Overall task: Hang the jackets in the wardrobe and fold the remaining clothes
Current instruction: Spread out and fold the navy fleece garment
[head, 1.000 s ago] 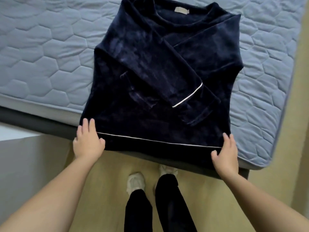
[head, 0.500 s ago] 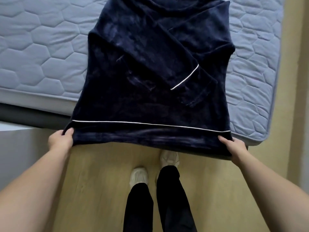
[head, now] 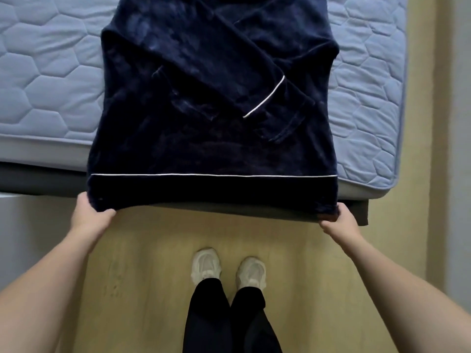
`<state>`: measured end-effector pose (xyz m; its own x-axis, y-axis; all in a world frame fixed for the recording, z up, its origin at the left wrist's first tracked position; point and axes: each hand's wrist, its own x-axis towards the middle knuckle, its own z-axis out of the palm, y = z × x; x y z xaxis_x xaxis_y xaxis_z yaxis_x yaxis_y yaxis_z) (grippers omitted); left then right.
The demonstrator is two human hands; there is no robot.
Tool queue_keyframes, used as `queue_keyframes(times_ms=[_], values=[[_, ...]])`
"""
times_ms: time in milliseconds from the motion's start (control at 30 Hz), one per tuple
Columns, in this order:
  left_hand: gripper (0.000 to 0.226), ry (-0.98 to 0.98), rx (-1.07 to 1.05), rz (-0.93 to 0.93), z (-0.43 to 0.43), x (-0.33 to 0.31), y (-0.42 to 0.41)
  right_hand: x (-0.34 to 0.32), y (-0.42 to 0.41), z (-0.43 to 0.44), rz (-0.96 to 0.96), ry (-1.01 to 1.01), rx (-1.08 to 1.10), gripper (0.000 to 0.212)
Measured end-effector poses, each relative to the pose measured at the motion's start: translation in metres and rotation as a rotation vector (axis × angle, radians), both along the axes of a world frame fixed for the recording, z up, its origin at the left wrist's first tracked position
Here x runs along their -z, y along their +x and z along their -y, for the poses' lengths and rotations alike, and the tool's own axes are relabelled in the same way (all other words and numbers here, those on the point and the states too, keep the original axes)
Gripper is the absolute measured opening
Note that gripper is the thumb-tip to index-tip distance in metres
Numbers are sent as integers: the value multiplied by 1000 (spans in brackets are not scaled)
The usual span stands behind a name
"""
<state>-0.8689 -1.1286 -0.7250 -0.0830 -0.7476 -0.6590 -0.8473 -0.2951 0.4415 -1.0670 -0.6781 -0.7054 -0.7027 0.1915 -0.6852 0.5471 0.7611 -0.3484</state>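
A dark navy velvet top (head: 204, 138) with white piping lies flat on the blue quilted mattress (head: 46, 80), both sleeves folded across its chest. Its hem hangs past the bed's near edge. My left hand (head: 89, 216) pinches the hem's left corner. My right hand (head: 337, 221) grips the hem's right corner. The collar is cut off by the top of the frame.
The dark bed base (head: 280, 212) runs under the mattress. My feet in white shoes (head: 228, 268) stand on the wooden floor (head: 142, 276). A pale wall (head: 451, 149) rises to the right, and a grey-white surface (head: 33, 225) sits at the left.
Both hands went from resting flat on the hem to gripping its two corners, and the top has slid toward me so the hem now hangs off the bed edge.
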Motion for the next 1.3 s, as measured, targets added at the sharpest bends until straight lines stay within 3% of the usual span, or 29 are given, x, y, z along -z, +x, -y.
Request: queue_keyframes(times_ms=[67,133,267,433,533,633,733,800,833,933,967,1067,1167,1233,1300], values=[[47,-114,154,65,0,4,8,3,5,-3,-114,81,-62,31],[45,-200,229,36,5,11,14,10,9,-2,-212,15,-4,28],[23,-274,216,-17,7,22,18,21,13,19,-383,-69,128,17],[30,-331,149,7,28,26,43,23,8,6,-409,154,186,34],[34,-221,89,69,60,58,68,20,1,-14,-300,221,129,35],[41,-61,-157,-124,51,40,49,15,-2,-10,-139,-27,214,36],[32,249,-562,-440,22,3,20,5,0,-4,104,-456,535,38],[63,408,-661,-591,13,-8,14,0,7,-2,191,-611,683,20],[72,421,-650,-626,12,-11,13,-2,8,2,198,-638,718,8],[36,371,-566,-550,3,-5,5,4,6,17,157,-569,757,38],[34,318,-545,-507,1,-1,4,6,5,21,111,-550,779,40],[35,189,-562,-444,0,1,10,8,6,20,-28,-519,879,37],[12,191,-550,-451,-5,-14,26,-4,18,8,-72,-551,886,33],[14,198,-547,-455,-13,-29,44,-18,30,-4,-71,-570,864,30],[30,203,-559,-447,-24,-50,62,-40,47,-17,-47,-589,860,31]])
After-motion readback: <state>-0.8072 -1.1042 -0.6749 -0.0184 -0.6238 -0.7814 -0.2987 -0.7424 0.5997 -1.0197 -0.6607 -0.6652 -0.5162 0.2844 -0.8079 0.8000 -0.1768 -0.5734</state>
